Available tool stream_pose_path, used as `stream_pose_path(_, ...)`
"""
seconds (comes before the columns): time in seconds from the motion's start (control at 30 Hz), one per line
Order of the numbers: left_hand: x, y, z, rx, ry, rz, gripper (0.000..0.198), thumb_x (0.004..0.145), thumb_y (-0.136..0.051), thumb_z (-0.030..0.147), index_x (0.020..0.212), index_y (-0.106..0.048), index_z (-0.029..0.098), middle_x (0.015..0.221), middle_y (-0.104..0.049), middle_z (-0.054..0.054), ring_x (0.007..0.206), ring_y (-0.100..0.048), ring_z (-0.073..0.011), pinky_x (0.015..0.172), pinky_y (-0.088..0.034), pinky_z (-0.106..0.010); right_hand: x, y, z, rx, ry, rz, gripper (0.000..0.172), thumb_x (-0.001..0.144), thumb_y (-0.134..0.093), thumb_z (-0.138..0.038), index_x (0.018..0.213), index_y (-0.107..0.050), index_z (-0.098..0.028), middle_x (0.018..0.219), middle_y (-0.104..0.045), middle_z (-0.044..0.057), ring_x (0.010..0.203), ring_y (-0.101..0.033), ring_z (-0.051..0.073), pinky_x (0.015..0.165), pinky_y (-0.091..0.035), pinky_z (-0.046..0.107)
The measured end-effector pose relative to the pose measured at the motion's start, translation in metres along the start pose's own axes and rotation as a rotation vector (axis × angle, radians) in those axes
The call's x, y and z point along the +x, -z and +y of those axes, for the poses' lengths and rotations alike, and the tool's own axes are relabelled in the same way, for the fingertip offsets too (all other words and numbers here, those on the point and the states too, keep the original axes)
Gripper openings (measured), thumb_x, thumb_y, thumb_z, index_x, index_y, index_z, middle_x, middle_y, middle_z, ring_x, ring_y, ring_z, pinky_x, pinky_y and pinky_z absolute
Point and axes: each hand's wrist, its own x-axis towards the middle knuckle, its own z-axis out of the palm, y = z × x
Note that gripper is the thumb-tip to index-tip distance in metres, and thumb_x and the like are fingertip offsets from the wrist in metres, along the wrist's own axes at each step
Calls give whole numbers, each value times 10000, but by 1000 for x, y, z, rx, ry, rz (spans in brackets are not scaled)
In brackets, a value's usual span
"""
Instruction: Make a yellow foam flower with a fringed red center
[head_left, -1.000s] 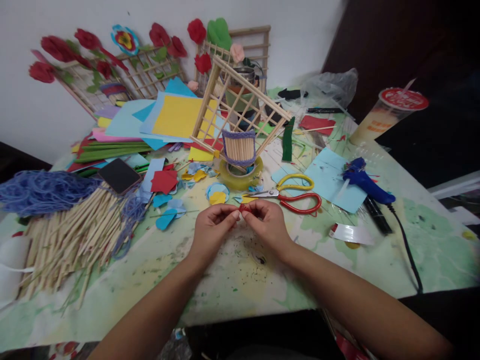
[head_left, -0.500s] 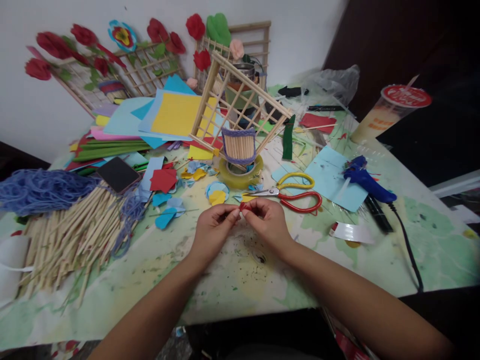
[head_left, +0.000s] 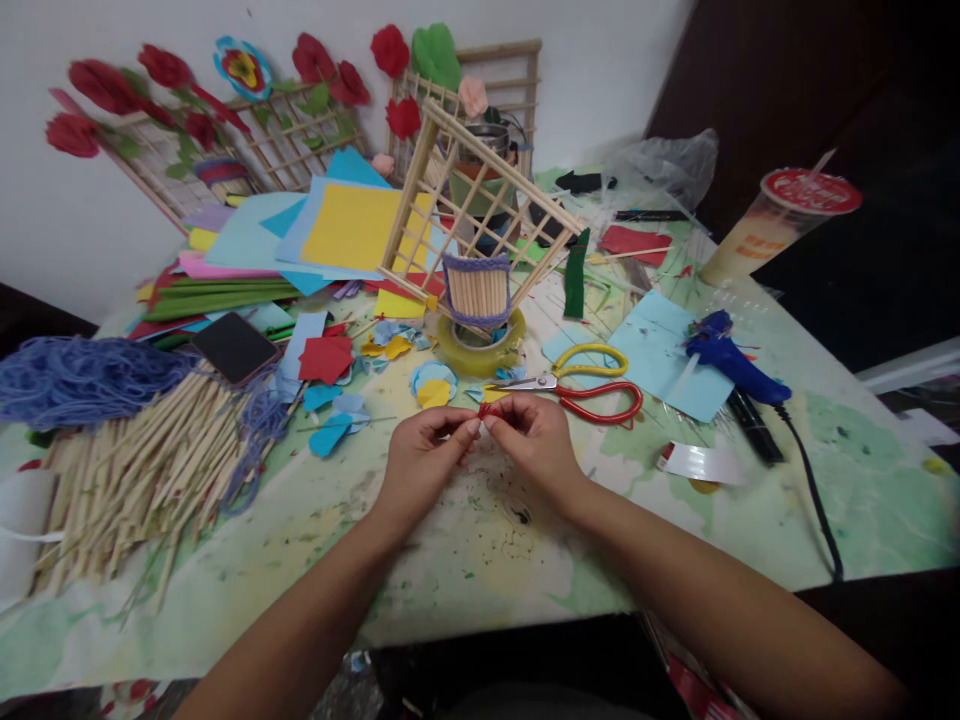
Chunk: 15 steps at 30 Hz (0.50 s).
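My left hand (head_left: 426,455) and my right hand (head_left: 534,440) meet over the middle of the table, fingertips pinched together on a small red paper piece (head_left: 486,410). Most of that piece is hidden by the fingers. Just beyond the hands lie scissors with a yellow and a red handle (head_left: 581,385), blades pointing left. A roll of tape (head_left: 480,350) stands behind them with a small stick basket (head_left: 478,290) resting on it.
A wooden lattice frame (head_left: 480,205) leans behind the basket. Coloured paper sheets (head_left: 330,235) and paper scraps lie at the back left. Wooden sticks (head_left: 142,470) and blue yarn (head_left: 75,365) fill the left. A blue glue gun (head_left: 731,365) and a drink cup (head_left: 787,220) are at right.
The hands have stayed together on the red piece, with only slight finger movement. The view has shifted a little.
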Motion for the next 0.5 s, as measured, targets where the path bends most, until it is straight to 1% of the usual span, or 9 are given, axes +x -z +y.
stream_pose_path(0.27, 0, 0, 3, 24, 1, -5, 175, 656, -725, 288, 763, -702, 151, 568, -624, 3, 488, -537, -84, 478, -482, -196, 0, -1, 1, -8, -4, 9, 93, 699, -579, -248, 661, -591, -164, 601, -571, 0, 566, -510, 114, 574, -428, 253)
stream_pose_path(0.5, -2, 0, 4, 66, -7, 20, 147, 655, -720, 266, 742, -692, 150, 615, -644, -5, 499, -546, -84, 487, -482, -195, 0, -1, 1, -25, -15, 3, 86, 694, -573, -241, 660, -589, -164, 609, -578, 4, 566, -515, 115, 577, -435, 257)
